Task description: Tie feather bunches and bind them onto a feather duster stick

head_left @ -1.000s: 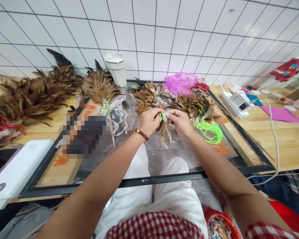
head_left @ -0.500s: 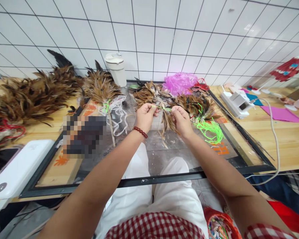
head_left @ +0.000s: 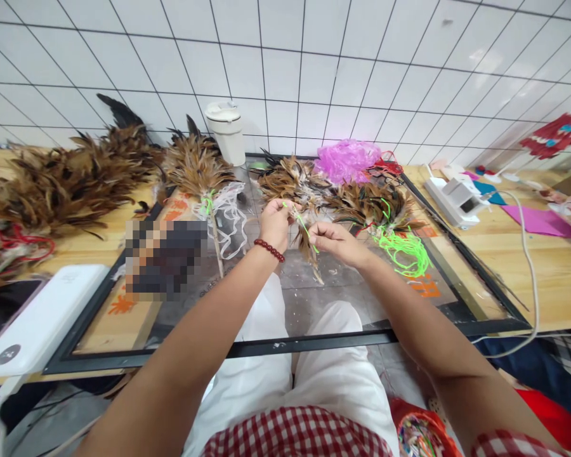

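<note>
My left hand [head_left: 273,228], with a dark red bead bracelet at the wrist, is closed on a small bundle of brown feathers [head_left: 308,252] above the glass. A bright green string [head_left: 301,223] runs from this bundle toward the right. My right hand [head_left: 335,242] pinches the string's end between thumb and fingers. Loose brown feathers [head_left: 285,178] with whitish bases lie just behind the hands. More dark brown feathers [head_left: 368,203] rest behind my right hand, and a tangle of green strings [head_left: 404,251] lies to its right.
A black-framed glass panel [head_left: 314,341] spans the wooden table. Left of my hands lie a feather bundle on a stick [head_left: 195,168], white ribbon [head_left: 231,219] and a large feather pile [head_left: 66,181]. A white cup [head_left: 228,136], pink plastic [head_left: 347,160] and a charger with cable [head_left: 461,197] stand farther back.
My left hand now grips the feather bundle at its tied end. My right hand has moved slightly down and toward me, drawing the green string slantwise. The camera view shifted slightly.
</note>
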A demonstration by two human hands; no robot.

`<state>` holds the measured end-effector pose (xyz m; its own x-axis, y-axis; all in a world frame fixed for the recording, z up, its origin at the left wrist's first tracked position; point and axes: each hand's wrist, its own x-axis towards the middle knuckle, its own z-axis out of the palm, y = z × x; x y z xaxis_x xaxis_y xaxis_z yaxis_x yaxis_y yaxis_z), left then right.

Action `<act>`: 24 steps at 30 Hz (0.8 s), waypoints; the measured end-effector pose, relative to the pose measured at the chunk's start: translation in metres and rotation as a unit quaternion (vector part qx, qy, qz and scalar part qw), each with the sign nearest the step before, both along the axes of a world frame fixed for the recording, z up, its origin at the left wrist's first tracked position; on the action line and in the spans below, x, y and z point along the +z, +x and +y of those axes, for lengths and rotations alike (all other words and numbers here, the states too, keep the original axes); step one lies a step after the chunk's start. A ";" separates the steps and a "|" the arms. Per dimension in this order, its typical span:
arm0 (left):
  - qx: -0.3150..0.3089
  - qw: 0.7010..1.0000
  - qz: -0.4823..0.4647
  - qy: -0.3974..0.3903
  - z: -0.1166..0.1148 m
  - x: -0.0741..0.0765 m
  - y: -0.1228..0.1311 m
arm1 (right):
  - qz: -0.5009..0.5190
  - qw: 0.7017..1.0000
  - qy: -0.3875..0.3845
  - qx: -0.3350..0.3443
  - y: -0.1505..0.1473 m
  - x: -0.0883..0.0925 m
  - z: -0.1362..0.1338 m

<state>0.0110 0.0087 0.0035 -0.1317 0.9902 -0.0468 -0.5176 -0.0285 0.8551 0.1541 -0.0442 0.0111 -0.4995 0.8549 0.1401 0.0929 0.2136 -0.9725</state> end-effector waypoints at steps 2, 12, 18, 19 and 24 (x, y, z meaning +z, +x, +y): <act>0.002 1.000 0.008 -0.001 -0.002 0.003 0.001 | -0.005 1.000 -0.001 0.019 0.001 0.002 -0.001; -0.108 0.991 -0.079 0.005 -0.011 0.018 -0.008 | 0.089 0.989 -0.113 -0.044 -0.018 -0.002 -0.008; -0.169 0.983 -0.052 0.045 -0.014 0.013 -0.010 | 0.215 0.947 -0.193 -0.142 -0.018 -0.003 -0.002; -0.181 0.982 -0.036 0.048 -0.014 0.011 -0.009 | 0.235 0.939 -0.196 -0.158 -0.017 -0.004 0.001; -0.161 0.987 -0.022 0.003 -0.012 0.005 -0.005 | 0.308 0.905 -0.155 -0.249 -0.003 -0.002 0.012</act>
<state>0.0059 -0.0033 0.0083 0.1914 0.9807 -0.0399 -0.5367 0.1386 0.8323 0.1514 -0.0319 0.0090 0.0498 0.9985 -0.0236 -0.4765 0.0029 -0.8792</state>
